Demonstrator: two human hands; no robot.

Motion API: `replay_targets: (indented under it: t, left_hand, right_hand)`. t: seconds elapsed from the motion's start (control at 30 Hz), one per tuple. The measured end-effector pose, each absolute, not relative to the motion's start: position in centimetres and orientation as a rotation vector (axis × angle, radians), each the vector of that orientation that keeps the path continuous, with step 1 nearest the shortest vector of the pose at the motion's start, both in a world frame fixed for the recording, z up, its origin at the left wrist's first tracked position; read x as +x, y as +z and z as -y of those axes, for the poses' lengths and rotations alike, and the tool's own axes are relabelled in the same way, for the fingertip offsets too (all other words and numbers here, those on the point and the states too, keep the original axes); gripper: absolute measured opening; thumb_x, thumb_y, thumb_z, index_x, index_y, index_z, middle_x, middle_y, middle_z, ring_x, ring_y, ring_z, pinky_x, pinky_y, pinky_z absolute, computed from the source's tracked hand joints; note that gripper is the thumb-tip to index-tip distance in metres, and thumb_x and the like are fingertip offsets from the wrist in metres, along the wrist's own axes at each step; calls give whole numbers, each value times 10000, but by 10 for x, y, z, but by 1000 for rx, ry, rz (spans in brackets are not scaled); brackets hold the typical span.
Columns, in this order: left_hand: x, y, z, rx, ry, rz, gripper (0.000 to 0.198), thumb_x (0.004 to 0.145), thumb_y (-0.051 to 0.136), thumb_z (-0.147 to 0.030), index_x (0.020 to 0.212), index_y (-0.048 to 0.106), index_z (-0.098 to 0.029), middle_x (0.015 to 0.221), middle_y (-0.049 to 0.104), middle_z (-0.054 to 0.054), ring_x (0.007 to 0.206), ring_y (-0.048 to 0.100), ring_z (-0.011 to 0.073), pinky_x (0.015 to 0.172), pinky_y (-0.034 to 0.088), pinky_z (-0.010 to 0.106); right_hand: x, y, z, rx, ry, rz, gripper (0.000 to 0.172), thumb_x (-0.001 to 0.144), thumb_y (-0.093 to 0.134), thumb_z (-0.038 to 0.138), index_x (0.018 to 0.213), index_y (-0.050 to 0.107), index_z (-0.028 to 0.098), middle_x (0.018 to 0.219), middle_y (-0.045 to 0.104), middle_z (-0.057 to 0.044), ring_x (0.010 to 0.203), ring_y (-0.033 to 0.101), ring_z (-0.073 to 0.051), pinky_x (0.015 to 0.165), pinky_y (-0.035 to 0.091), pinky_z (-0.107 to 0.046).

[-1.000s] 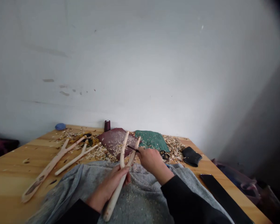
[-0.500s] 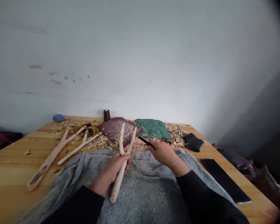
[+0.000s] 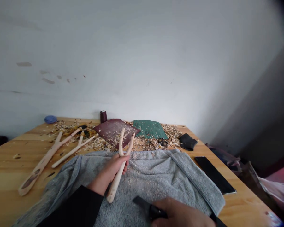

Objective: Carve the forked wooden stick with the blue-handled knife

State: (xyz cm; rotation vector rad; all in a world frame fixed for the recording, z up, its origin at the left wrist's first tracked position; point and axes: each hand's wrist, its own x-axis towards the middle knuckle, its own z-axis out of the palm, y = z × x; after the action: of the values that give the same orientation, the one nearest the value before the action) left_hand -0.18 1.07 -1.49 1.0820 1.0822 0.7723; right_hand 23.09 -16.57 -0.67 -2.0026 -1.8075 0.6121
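Observation:
My left hand [image 3: 115, 168] is wrapped round a peeled, Y-shaped forked stick [image 3: 115, 184] just below the fork, its two prongs pointing up and away from me. Low in the view, my right hand [image 3: 177, 212] grips a knife [image 3: 144, 206] by its black handle, the dark blade pointing left. The blade is apart from the stick. Motion blurs the right hand a little. Under both hands spreads a grey towel [image 3: 161, 176] strewn with fine shavings.
Two more forked sticks, a large one [image 3: 46, 159] and a thinner one [image 3: 71, 153], lie left. Wood shavings surround maroon leather [image 3: 109, 129] and green cloth [image 3: 149, 128]. A thread spool [image 3: 103, 116] stands behind. On the right are a black piece [image 3: 187, 142] and a phone [image 3: 214, 173].
My right hand and the knife have come down toward me, away from the fork's prongs. My left hand still holds the forked stick. The whole view has shifted slightly.

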Motion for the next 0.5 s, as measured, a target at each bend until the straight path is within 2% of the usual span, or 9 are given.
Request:
replay_targets:
  t: [0.2,0.27,0.37,0.43,0.5]
  left_hand:
    - [-7,-21,-14,987,831,-1071,273,698,729,-420,730,582,-192,606,572,-42,473,504,88,448,359,205]
    - [-9,-25,-14,962,849,-1063,267,702,722,-413,742,582,-188,611,574,-42,476,507,86,450,364,202]
    - [-8,-26,-12,945,853,-1051,241,705,712,-381,734,574,-186,583,561,-44,461,491,84,429,343,194]
    - [-6,-22,-10,947,834,-1038,196,702,703,-331,730,581,-180,574,565,-38,465,493,84,429,351,189]
    - [-2,-16,-11,949,778,-1032,130,686,673,-257,720,579,-173,559,573,-23,465,505,91,427,376,191]
  right_hand:
    - [218,42,90,-1817,940,1604,353,915,544,512,1077,643,215,839,726,-19,684,707,-164,541,478,-222]
    - [210,46,74,-1739,1066,1609,337,937,510,488,1074,630,204,914,741,-37,687,719,-163,503,463,-208]
    - [197,36,54,-1676,1262,1805,256,976,468,389,1035,628,198,893,757,-21,625,717,-147,497,462,-195]
    - [191,29,36,-1914,914,1932,207,990,470,321,1019,640,207,785,744,10,549,689,-127,496,441,-182]
    - [187,26,16,-2009,641,1885,274,1032,367,265,1089,617,168,822,746,-49,555,689,-141,509,425,-200]
